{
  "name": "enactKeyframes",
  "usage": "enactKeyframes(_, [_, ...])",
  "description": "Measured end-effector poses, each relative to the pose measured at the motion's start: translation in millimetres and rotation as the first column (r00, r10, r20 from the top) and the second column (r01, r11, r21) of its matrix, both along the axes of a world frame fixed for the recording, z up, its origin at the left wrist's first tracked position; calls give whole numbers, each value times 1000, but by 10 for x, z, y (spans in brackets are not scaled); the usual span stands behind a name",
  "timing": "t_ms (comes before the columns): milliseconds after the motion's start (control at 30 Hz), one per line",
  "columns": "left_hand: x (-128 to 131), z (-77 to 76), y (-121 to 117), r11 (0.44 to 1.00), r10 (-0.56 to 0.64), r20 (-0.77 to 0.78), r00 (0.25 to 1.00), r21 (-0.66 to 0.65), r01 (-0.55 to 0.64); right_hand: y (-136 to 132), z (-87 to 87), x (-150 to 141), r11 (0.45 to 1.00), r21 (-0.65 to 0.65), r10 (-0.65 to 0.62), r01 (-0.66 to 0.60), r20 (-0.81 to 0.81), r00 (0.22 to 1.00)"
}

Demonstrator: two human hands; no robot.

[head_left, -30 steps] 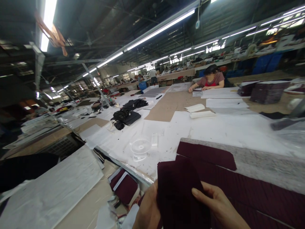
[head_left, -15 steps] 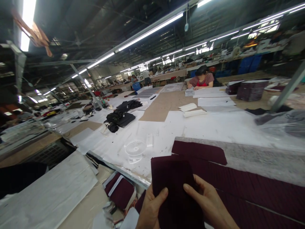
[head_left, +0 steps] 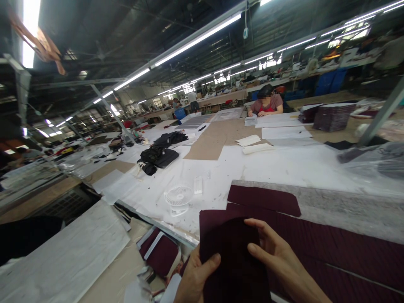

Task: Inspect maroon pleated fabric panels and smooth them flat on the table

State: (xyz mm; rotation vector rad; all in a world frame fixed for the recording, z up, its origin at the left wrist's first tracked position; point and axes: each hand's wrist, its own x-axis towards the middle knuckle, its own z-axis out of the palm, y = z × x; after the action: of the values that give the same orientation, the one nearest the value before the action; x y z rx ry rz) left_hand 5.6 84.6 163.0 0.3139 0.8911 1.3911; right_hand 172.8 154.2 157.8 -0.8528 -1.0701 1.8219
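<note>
Upright before me is a dark maroon fabric piece (head_left: 232, 261), perhaps in several layers. Its upper part shows a lighter maroon band behind a darker, curved edge. My left hand (head_left: 197, 273) grips the lower left side, thumb across the front and fingers behind. At the upper right, my right hand (head_left: 274, 248) pinches the cloth's edge, forefinger along the top corner and thumb lower on the side. Behind and to the right lie maroon fabric panels (head_left: 341, 248) on the table, and a separate maroon strip (head_left: 263, 200) rests above them.
A white fan (head_left: 178, 198) stands on the white-covered table (head_left: 217, 168). Black folded cloth (head_left: 160, 155) lies left of centre. Below the table edge sit bundled maroon pieces (head_left: 160, 252). Across the table a person (head_left: 268, 103) works near stacked dark pieces (head_left: 334, 117).
My right hand has shifted slightly right, its forefinger rising to the fabric's top right corner. The upper edge now shows a lighter band behind a curved dark layer. My left hand has moved slightly left.
</note>
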Motion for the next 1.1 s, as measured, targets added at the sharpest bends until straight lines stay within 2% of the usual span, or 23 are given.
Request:
enactKeyframes(167, [-29,19,14,999,19,16,1000,-30,-18,-33,-6,-63,993,-72,89,-95,-80,993])
enactKeyframes(400, [31,69,21,999,31,-8,999,-22,-31,-52,-166,-124,993,-97,-58,63,50,997])
enactKeyframes(600, [36,42,26,999,42,-23,999,16,-42,-43,-207,-135,993,-89,-67,72,64,996])
enactKeyframes(867, [59,25,33,999,41,-34,999,1,-41,-43,-237,-129,993,-78,-86,91,68,994])
enactKeyframes(1000, [72,31,36,999,50,-60,997,-2,-50,-47,-199,-142,991,-89,-97,103,69,993])
enactKeyframes(1100, [54,51,34,999,44,-45,998,-22,-45,-33,-157,-131,989,-50,-136,138,41,990])
